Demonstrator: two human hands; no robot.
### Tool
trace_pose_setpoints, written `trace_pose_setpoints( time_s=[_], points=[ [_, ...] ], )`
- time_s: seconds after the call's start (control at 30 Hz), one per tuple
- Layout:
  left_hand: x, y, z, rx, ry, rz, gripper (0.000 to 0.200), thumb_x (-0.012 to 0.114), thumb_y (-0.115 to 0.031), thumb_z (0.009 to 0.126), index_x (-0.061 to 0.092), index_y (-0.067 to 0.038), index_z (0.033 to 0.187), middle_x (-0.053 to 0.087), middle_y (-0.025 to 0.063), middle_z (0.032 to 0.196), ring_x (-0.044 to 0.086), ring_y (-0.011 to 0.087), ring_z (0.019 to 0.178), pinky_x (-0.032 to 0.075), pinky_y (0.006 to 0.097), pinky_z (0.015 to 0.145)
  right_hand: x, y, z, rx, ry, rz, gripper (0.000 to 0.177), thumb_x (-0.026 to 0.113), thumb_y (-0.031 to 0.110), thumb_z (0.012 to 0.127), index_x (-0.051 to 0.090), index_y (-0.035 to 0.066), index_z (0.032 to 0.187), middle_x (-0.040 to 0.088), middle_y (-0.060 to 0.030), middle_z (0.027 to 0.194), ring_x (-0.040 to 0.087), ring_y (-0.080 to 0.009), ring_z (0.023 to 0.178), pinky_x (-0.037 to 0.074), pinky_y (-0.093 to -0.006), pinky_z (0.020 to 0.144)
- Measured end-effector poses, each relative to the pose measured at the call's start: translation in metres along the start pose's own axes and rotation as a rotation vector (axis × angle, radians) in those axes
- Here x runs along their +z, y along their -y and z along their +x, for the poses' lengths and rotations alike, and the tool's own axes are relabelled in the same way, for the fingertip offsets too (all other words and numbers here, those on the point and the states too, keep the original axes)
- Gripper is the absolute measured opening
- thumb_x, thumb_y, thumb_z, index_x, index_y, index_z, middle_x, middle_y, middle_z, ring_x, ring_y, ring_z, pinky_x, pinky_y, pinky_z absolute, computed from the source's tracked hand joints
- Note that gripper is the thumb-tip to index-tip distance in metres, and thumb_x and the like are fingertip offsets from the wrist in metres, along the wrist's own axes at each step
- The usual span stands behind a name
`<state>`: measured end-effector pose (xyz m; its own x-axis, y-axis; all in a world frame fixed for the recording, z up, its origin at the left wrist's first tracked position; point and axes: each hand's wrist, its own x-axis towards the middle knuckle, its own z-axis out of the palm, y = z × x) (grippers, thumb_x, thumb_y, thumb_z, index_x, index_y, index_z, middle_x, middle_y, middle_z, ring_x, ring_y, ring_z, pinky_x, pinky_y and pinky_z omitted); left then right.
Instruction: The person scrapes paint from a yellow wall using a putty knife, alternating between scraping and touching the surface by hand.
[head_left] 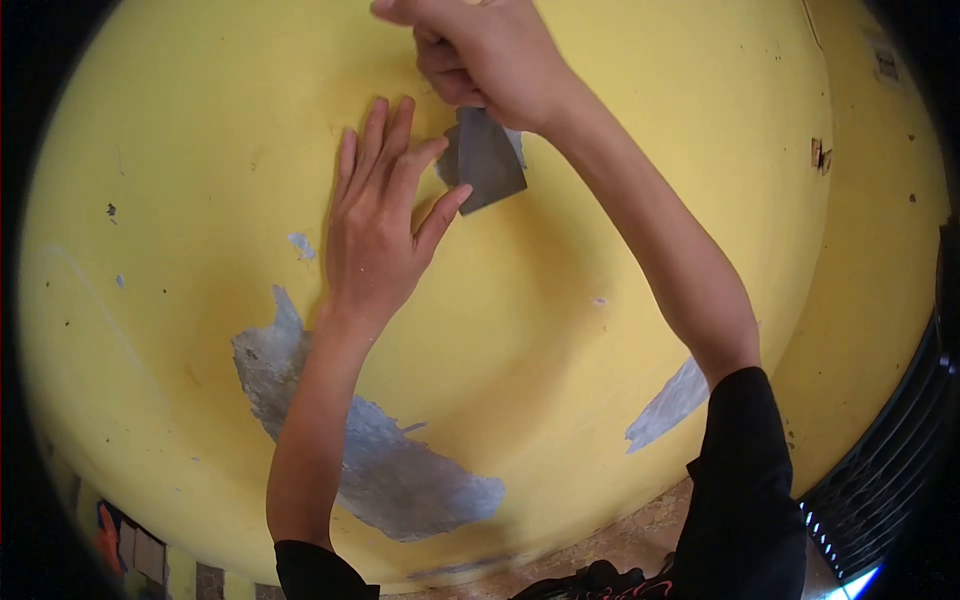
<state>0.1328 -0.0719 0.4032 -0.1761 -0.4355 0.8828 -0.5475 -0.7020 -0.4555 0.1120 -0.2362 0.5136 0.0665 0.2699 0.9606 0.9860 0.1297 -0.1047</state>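
Holding what looks like a flat-bladed scraper (pixel 492 165) in the curled, closed right hand (pixel 495 60), with no view of the handle inside the fist. Cannot tell the exact grip on it, or how firm. Laying the left hand (pixel 375 225) open on the yellow painted wall (pixel 510 350), fingers spread, thumb tip at or very near the blade's lower left corner. Pinching nothing there, by the look of it. Seeing the blade over a small grey bare patch (pixel 449 163), below the fist and just right of the left fingers. Nearer the body, a large grey bare patch (pixel 420 490) partly behind the left forearm, and another bare strip (pixel 668 405) beside the right elbow.

Judged from this pose, probably scraping or setting the blade at the edge of loose paint. Calls for a low blade angle, steady pressure along the paint's edge, and left fingertips clear of the blade's path.
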Motion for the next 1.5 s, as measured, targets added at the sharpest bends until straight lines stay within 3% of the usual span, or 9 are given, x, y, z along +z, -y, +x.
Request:
trace_pose_setpoints(
  time_s=[0.07,0.2,0.23,0.73,0.8,0.97,1.1,1.23,1.5],
  points=[
    [0.000,0.001,0.003,0.005,-0.001,0.010,0.038,0.071,-0.024,0.091,0.059,-0.007,0.123,0.048,0.0191,0.150,0.036,0.0394,0.144,0.027,0.0565,0.116,-0.019,0.008,0.008,-0.273,-0.019,0.000,0.037,0.059,0.020,0.099,0.049,0.014,0.064,0.044,0.0045,0.051,0.036,-0.0055,0.039,0.031,-0.0249,0.034],
    [-0.002,-0.001,0.000,0.005,0.015,0.005,0.036,0.070,-0.022,0.092,0.059,-0.006,0.123,0.048,0.0187,0.150,0.037,0.0392,0.144,0.027,0.0565,0.116,-0.005,0.010,-0.003,0.101,0.019,0.056,0.040,0.060,0.019,0.099,0.044,0.015,0.062,0.043,0.0042,0.051,0.035,-0.0050,0.039,0.031,-0.0254,0.034],
    [-0.001,0.000,0.001,0.009,0.011,0.020,0.036,0.070,-0.022,0.092,0.060,-0.006,0.123,0.048,0.0184,0.150,0.037,0.0390,0.144,0.027,0.0562,0.117,-0.010,0.006,0.000,-0.047,0.010,0.032,0.039,0.061,0.019,0.098,0.044,0.015,0.063,0.043,0.0040,0.051,0.035,-0.0058,0.038,0.031,-0.0262,0.033],
    [0.000,-0.004,-0.001,0.005,-0.009,0.045,0.034,0.071,-0.027,0.091,0.063,-0.007,0.117,0.051,0.0159,0.147,0.040,0.0359,0.143,0.031,0.0543,0.116,-0.039,0.012,0.000,-0.140,-0.134,0.375,0.036,0.058,0.020,0.099,0.038,0.019,0.068,0.035,0.0067,0.053,0.028,-0.0054,0.040,0.026,-0.0264,0.035],
    [-0.001,-0.004,-0.003,-0.005,0.014,0.029,0.034,0.071,-0.024,0.092,0.062,-0.007,0.120,0.050,0.0161,0.149,0.038,0.0359,0.144,0.028,0.0540,0.117,-0.025,0.009,-0.001,0.012,-0.034,0.271,0.035,0.058,0.021,0.099,0.040,0.017,0.068,0.036,0.0060,0.053,0.030,-0.0061,0.040,0.026,-0.0263,0.035],
    [0.001,-0.004,-0.005,-0.009,0.006,0.015,0.034,0.070,-0.022,0.092,0.062,-0.007,0.121,0.048,0.0161,0.150,0.036,0.0359,0.145,0.025,0.0540,0.118,-0.025,-0.001,-0.008,-0.032,-0.280,0.048,0.032,0.061,0.023,0.098,0.047,0.014,0.070,0.040,0.0042,0.053,0.033,-0.0067,0.040,0.028,-0.0273,0.034],
    [0.003,-0.008,-0.005,-0.023,0.009,0.007,0.033,0.070,-0.021,0.092,0.063,-0.007,0.121,0.048,0.0162,0.151,0.036,0.0358,0.145,0.025,0.0541,0.118,-0.034,0.005,-0.008,-0.080,-0.209,0.322,0.035,0.059,0.022,0.099,0.042,0.018,0.069,0.039,0.0057,0.053,0.032,-0.0056,0.040,0.027,-0.0267,0.033],
    [0.001,-0.005,-0.008,-0.005,0.014,-0.003,0.033,0.070,-0.021,0.092,0.063,-0.007,0.121,0.048,0.0162,0.151,0.036,0.0357,0.145,0.025,0.0545,0.118,-0.027,-0.002,-0.002,-0.177,-0.147,0.120,0.034,0.060,0.023,0.099,0.042,0.018,0.070,0.036,0.0063,0.053,0.031,-0.0054,0.040,0.027,-0.0258,0.034],
    [0.003,-0.010,-0.010,-0.037,-0.008,0.006,0.042,0.073,-0.024,0.090,0.059,-0.006,0.125,0.051,0.0174,0.147,0.039,0.0374,0.143,0.030,0.0529,0.116,-0.024,-0.006,-0.002,-0.073,-0.130,0.213,0.031,0.059,0.021,0.098,0.045,0.017,0.070,0.038,0.0059,0.053,0.031,-0.0062,0.041,0.028,-0.0265,0.034]
  ],
)
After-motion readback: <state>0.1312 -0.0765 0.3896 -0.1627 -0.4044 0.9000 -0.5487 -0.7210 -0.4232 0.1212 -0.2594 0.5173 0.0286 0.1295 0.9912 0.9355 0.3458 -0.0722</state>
